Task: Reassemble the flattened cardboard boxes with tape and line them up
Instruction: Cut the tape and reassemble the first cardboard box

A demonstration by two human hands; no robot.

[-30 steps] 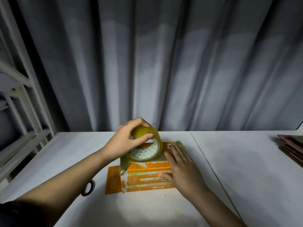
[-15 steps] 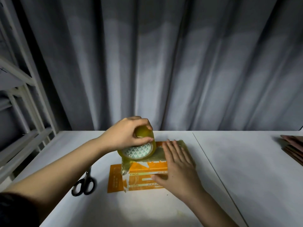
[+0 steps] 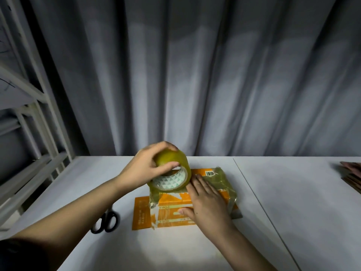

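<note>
An orange cardboard box (image 3: 168, 210) lies on the white table (image 3: 293, 202), with old clear tape peeling at its edges. My left hand (image 3: 144, 169) grips a yellowish roll of clear tape (image 3: 172, 173), held on edge over the box's far left part. My right hand (image 3: 207, 204) presses flat on the box's right half, fingers straight and pointing away from me. It hides much of the box's top face.
Black-handled scissors (image 3: 106, 222) lie on the table left of the box. A stack of flattened brown boxes (image 3: 351, 176) sits at the far right edge. A white metal rack (image 3: 29, 133) stands at the left. Grey curtains hang behind the table.
The tape roll dipped to the box and now sits raised again, slightly to the right. My right hand stays flat on the box. The scissors have come into full view.
</note>
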